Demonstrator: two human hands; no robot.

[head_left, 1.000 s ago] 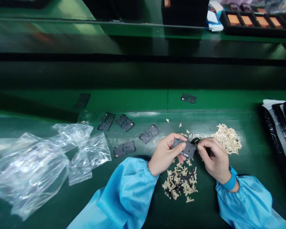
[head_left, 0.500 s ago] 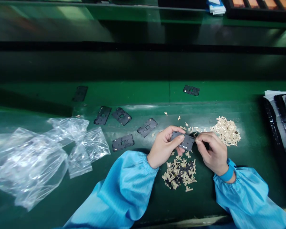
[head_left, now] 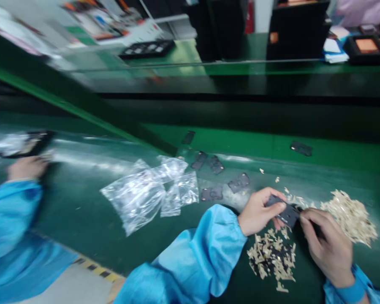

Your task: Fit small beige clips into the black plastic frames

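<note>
A flat dark plastic plate (head_left: 287, 213) is held in my left hand (head_left: 262, 211), with the thumb on its upper face and the fingers beneath. My right hand (head_left: 327, 238) is at the plate's right end, thumb and forefinger pinched together; whatever is between them is too small and blurred to name. Below the plate lies a pile of small beige and black pieces (head_left: 274, 255). To the right, partly behind my right hand, is a larger heap of beige pieces (head_left: 351, 215). Similar dark plates (head_left: 240, 183) lie spread out left of my hands.
Clear plastic bags (head_left: 142, 190) lie left of the plates. A green slanted beam (head_left: 82, 103) crosses the upper left. At the far left, another person's hand (head_left: 27, 168) is beside a dark tray. Another plate (head_left: 301, 148) lies at the back.
The view has swung left and tilted, bringing the other person's arm and the beam into sight. My hands still hold the plate between them, now turned a little more diagonally.
</note>
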